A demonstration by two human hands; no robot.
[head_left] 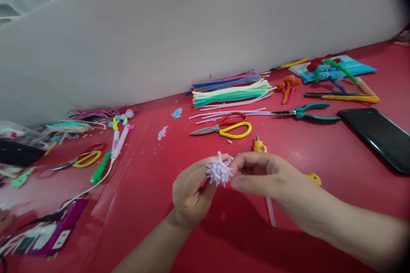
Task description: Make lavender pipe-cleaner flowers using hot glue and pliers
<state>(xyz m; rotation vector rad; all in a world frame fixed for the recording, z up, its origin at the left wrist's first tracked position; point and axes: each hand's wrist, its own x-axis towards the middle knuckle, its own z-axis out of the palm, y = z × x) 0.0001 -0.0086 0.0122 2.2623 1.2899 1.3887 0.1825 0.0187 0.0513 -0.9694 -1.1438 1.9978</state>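
Observation:
A spiky lilac pipe-cleaner flower (220,170) is held up over the red table in front of me. My left hand (192,192) is closed around its underside. From the other side, my right hand (262,175) pinches at the flower's right edge with thumb and forefinger. Below and partly behind the right hand lies a yellow glue gun (260,146), with a translucent glue stick (270,212) poking out under the wrist. Scissors (224,129) with red and yellow handles rest just beyond the hands.
Bundled pipe cleaners (233,93) lie by the wall, with teal-handled pliers (301,113) and a black phone (378,136) to the right. Lilac clippings (162,133) dot the table. At left are a pink glue gun (121,143), more scissors (81,158) and a purple power strip (65,226).

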